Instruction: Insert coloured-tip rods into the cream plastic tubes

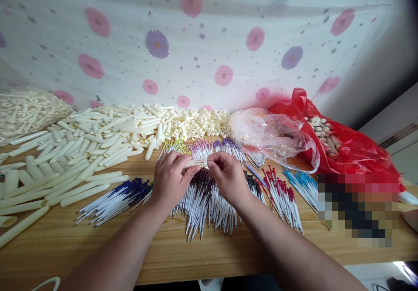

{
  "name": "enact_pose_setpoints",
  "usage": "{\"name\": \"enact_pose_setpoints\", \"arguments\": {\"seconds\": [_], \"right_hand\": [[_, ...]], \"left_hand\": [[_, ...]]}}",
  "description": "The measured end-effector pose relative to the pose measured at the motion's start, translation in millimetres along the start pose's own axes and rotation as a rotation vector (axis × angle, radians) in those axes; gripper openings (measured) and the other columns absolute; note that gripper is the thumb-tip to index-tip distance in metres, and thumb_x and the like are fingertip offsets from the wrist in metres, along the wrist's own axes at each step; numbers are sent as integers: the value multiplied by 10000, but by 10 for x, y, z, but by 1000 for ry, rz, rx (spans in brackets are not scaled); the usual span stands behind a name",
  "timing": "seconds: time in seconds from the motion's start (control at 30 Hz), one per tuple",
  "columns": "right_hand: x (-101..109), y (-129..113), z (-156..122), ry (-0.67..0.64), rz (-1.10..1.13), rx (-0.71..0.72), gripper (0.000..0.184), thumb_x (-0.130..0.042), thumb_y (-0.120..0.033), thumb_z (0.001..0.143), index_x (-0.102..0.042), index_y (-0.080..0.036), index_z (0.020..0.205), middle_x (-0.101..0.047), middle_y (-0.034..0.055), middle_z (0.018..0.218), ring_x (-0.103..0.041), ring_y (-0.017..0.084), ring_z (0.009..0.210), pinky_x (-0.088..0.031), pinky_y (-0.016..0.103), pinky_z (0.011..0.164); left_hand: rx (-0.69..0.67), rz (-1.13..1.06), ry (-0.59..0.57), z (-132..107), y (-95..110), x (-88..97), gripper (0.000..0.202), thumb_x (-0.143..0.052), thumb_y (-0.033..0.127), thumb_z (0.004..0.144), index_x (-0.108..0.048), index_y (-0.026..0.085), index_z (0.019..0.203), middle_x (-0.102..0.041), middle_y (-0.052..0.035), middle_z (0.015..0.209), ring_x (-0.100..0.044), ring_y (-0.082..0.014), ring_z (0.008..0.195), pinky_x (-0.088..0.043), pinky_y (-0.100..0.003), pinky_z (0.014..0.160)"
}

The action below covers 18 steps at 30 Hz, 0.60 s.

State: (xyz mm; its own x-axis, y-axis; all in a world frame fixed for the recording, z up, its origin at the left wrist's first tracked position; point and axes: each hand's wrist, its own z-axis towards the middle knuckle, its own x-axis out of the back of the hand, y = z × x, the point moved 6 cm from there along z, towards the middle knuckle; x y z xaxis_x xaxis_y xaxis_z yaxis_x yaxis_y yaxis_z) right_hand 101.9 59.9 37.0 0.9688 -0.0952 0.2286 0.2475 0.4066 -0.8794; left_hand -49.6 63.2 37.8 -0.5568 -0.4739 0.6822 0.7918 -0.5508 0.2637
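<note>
Between my two hands is a short cream pen barrel [197, 163] with narrow slots, lying level above the table. My left hand [170, 177] is closed round its left part, thumb along the front. At the other end, my right hand [227, 175] pinches a pale ring-like end with thumb and forefinger; whether that is a separate piece I cannot tell. Under the hands lie pen refills with dark maroon tops [202, 199]. Beyond them are pink-topped refills [201, 148] and purple-topped refills [230, 147], partly hidden by my fingers.
Blue-topped refills [114, 199] lie left; red-topped refills [282, 197] and light-blue-topped refills [302, 186] lie right. Cream tubes [81, 147] and small slotted pieces [202, 123] are heaped behind. A clear bag [274, 138] and a red bag [355, 156] stand back right.
</note>
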Motion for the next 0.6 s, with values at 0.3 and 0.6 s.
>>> {"name": "enact_pose_setpoints", "arguments": {"seconds": [0.3,0.6], "right_hand": [[-87,195,1,-7,527,-313,159,-677,-285,673,-596,-149,685,-531,-32,570,-452,82,506,-371,232,532],[76,-168,7,-14,-225,365,152,-494,-163,854,-590,-183,737,-588,27,742,-549,129,692,-430,247,646]], "left_hand": [[-33,102,8,10,51,55,373,-463,494,883,-651,176,829,-572,-72,812,-527,-240,816,-414,-362,738],[7,-30,-117,20,-10,-30,423,-416,493,906,-652,142,888,-597,-79,817,-549,-226,811,-440,-347,736]]}}
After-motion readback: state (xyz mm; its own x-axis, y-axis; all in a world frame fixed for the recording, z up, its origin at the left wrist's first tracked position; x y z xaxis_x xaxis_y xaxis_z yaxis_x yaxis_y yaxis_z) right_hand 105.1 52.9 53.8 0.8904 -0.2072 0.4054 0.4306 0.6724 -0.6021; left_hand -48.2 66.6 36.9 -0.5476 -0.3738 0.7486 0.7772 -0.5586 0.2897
